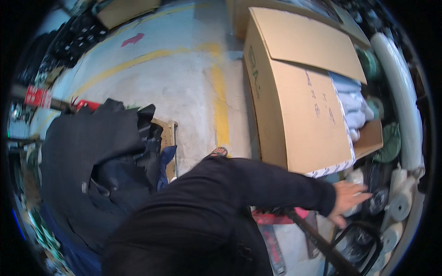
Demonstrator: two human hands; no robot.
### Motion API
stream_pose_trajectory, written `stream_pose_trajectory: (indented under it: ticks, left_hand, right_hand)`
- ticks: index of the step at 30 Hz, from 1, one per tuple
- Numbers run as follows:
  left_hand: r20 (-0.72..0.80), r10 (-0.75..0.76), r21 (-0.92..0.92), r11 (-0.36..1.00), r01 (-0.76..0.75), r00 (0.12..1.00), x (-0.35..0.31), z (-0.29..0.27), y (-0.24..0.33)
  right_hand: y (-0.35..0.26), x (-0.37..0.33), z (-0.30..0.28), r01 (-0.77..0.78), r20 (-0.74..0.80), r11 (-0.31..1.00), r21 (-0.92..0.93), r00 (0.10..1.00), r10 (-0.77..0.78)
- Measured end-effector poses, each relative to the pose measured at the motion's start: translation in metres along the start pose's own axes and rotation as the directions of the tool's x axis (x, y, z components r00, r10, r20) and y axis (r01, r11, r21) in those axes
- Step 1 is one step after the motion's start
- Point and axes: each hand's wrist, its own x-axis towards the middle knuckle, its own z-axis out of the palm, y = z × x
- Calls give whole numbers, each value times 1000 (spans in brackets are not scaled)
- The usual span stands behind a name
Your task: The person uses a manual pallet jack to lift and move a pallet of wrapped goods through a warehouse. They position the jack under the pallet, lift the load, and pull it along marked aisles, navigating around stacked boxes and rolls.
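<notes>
- Black sleeve [281,184] crosses rightward, likely for reach; right hand out of view.
- Left hand [346,198], fingers apart, clamps nothing visible near the black handle [317,239], before the box's near edge.
- Cardboard box [313,124] presumably keeps white cloth [353,110] together.

Shows plain brown on the cardboard box [309,110], dark-marked white on its edge tape [329,169], bluish white in the cloth [353,106] inside. Runs yellow along the floor stripe [219,108] left of the box, black over the sheets [83,147] farther left and the bar [321,244] below the box.
</notes>
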Motion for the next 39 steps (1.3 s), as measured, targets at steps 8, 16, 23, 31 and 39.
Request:
stream_pose_trajectory:
  ticks: [8, 16, 23, 31, 39]
  left_hand:
    - [399, -129, -172, 962, 212, 908, 119, 94, 5]
    - [205, 9, -403, 912, 76, 979, 137, 111, -34]
    - [65, 23, -570, 822, 18, 998, 142, 137, -39]
    - [114, -72, -599, 791, 127, 991, 152, 158, -25]
    - [224, -243, -728, 602, 328, 944, 219, 209, -118]
  right_hand:
    - [99, -77, -251, -262, -630, 965, -10, 751, 198]
    - [45, -218, -257, -261, -941, 965, -14, 331, 76]
    - [-42, -126, -201, -678, -886, 596, -430, 190, -422]
    - [-5, -111, -234, -607, -860, 628, -487, 206, -468]
    - [30, -9, -235, -249, -923, 896, -367, 214, -319]
